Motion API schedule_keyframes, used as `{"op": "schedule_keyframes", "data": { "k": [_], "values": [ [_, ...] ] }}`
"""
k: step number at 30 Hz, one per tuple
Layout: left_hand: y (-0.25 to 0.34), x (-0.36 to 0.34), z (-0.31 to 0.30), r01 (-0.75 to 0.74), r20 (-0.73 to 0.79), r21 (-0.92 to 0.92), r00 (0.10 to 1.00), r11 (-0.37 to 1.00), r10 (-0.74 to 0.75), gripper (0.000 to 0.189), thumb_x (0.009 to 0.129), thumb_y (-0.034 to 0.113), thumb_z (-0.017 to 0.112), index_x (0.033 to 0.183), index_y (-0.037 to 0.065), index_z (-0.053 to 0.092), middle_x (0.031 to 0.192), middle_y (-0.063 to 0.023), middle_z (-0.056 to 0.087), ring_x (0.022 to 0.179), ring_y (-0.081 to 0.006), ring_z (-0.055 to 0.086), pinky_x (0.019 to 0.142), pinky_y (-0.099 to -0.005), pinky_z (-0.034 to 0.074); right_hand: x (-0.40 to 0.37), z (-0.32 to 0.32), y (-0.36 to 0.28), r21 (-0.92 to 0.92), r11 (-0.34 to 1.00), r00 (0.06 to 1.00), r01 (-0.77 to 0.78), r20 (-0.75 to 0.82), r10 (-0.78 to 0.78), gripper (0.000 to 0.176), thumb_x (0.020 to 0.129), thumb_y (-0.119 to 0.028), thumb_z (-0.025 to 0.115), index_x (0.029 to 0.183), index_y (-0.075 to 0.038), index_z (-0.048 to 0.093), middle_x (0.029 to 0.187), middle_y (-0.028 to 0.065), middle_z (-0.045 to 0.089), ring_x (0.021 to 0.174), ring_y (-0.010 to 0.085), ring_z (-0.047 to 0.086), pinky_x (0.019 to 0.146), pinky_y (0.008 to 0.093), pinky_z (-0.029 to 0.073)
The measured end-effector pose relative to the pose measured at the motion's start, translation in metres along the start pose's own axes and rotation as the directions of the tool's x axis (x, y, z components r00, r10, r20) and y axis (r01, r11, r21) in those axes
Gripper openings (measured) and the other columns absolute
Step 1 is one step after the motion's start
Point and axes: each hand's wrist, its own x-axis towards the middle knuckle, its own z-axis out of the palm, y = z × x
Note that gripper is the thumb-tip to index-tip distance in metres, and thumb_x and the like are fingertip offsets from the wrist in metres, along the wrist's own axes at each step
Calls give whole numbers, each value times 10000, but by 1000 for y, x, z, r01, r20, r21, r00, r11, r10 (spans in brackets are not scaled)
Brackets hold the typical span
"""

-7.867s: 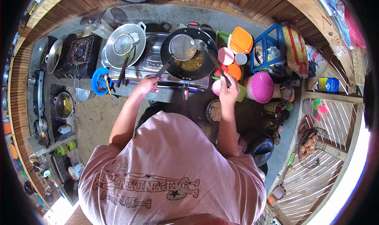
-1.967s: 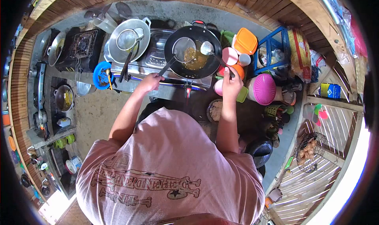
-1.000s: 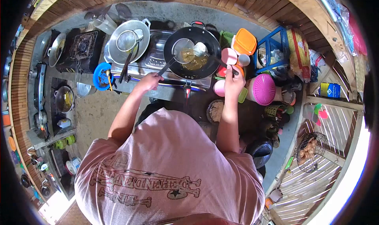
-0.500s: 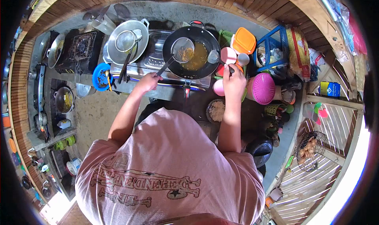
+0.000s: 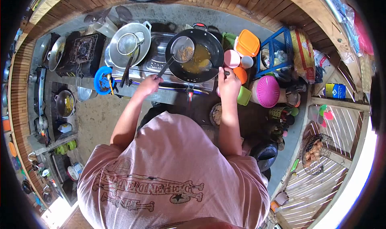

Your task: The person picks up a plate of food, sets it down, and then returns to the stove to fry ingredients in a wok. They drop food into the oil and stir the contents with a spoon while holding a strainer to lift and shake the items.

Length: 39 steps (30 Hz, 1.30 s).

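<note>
My left hand (image 5: 149, 85) is closed round the dark handle of a strainer (image 5: 183, 49). Its mesh bowl holds brown fried bits and hangs over the left side of a black wok (image 5: 173, 66). The wok holds yellowish oil (image 5: 197, 65) and sits on the stove (image 5: 157, 74). My right hand (image 5: 229, 84) grips the handle of a ladle (image 5: 205, 65), whose bowl is down in the oil at the right side of the wok. Both hands stay just outside the wok's near rim.
Left of the wok, a metal pot (image 5: 114, 54) holds another strainer (image 5: 127, 43). A blue bowl (image 5: 97, 81) of dark food stands nearby. To the right are an orange-lidded container (image 5: 248, 43), a blue basket (image 5: 291, 48) and a pink-lidded tub (image 5: 267, 91). A bowl (image 5: 215, 114) sits below my right forearm.
My right hand has moved left and slightly down, taking the ladle from above the wok's right rim into the oil. The strainer has shifted slightly up and left.
</note>
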Motion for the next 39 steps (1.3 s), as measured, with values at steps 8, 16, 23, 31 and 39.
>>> {"op": "schedule_keyframes", "data": {
  "k": [8,16,23,31,39],
  "values": [
    [8,-8,-21,-3,-40,-187,999,982,-5,279,1000,222,475,1054,4,641,613,-25,527,523,-136,510,527,-328,458,-5,39,29,313,928,980,-200,42,197,252,907,-210,720,942,39,709,729,142,722,659,190,713,617,307,538],
    [23,-21,-34,-75,-85,-210,995,975,59,257,1006,214,484,1078,14,629,597,44,424,533,-89,426,575,-299,453,5,69,24,541,691,878,-479,309,366,294,913,-231,716,1034,36,694,757,119,725,640,145,674,621,290,522],
    [23,-26,-38,-90,-76,-233,994,968,74,262,996,174,480,1065,-20,642,625,-11,522,526,-126,504,527,-307,436,8,26,25,493,745,888,-449,343,307,249,930,-212,693,1019,20,687,763,95,712,702,140,669,685,291,520],
    [16,-24,-36,-68,-83,-87,995,994,61,272,1005,204,468,1110,14,632,629,41,439,558,-97,457,602,-306,504,33,-35,31,231,942,966,-242,143,213,273,884,-254,717,942,12,707,793,182,707,726,279,704,696,367,530],
    [15,-20,-31,-10,-69,-128,998,992,1,265,989,195,485,1103,-2,621,620,38,438,546,-99,458,575,-310,483,34,4,40,353,834,900,-424,269,343,268,920,-239,704,979,23,705,755,89,721,624,119,647,602,279,513]
  ]
}}
